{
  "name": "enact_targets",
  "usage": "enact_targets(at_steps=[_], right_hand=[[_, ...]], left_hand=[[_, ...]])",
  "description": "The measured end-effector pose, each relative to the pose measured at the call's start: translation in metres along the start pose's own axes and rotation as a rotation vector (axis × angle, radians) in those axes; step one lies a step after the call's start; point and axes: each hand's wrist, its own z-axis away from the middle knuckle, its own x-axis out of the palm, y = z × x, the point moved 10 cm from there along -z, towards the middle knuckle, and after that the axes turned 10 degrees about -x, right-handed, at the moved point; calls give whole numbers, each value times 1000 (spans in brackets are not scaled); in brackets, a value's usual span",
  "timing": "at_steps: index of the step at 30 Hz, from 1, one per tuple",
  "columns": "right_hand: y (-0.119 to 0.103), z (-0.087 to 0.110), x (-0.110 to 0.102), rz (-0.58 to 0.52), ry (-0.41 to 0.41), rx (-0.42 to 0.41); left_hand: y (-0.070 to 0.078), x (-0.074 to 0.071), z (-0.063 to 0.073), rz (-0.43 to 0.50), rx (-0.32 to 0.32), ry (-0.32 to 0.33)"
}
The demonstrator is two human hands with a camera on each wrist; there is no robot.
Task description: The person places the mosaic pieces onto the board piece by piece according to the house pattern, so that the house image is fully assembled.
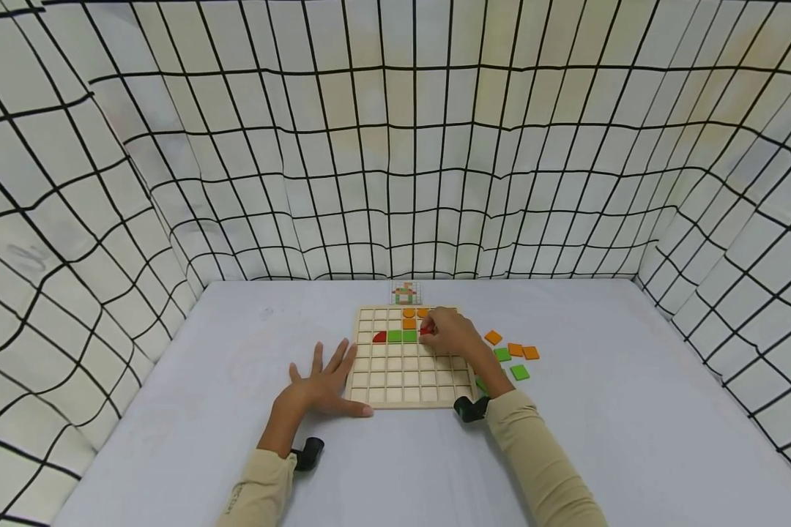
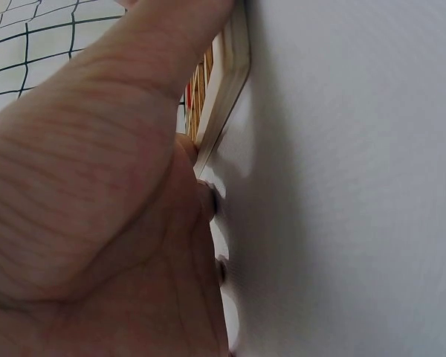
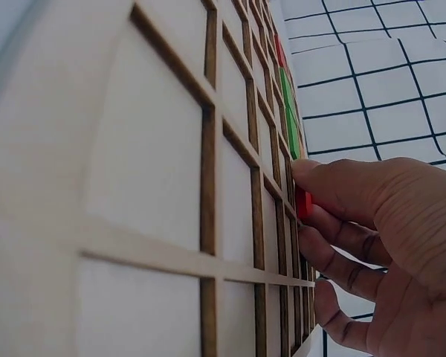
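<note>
A wooden grid board [image 1: 402,403] lies on the white table. My right hand [image 1: 453,334] is over its upper right part, pinching a small red piece [image 3: 303,202] between thumb and fingers, low at the grid just right of the green tiles. That row also has a red piece with a curved side [image 1: 379,337] and two green square tiles [image 1: 402,336]. Above them sit an orange square [image 1: 409,323] and orange rounded pieces [image 1: 409,313], partly hidden by the hand. My left hand [image 1: 319,389] spreads its fingers at the board's left edge, thumb along the near-left corner.
Loose orange tiles [image 1: 530,353] and green tiles [image 1: 519,372] are scattered right of the board, some behind the right forearm. A small card with a coloured grid picture [image 1: 405,293] lies beyond the board's far edge. Black netting over white cloth [image 1: 422,190] surrounds the table.
</note>
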Motion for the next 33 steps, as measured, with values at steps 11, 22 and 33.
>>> enact_targets(at_steps=[11, 22, 33], right_hand=[[2, 1, 2, -13, -29, 13], [0, 1, 3, -34, -36, 17], [1, 1, 3, -63, -35, 16]], left_hand=[[0, 0, 0, -5, -4, 3], [-1, 1, 0, -4, -10, -7], [-1, 0, 1, -6, -11, -7]])
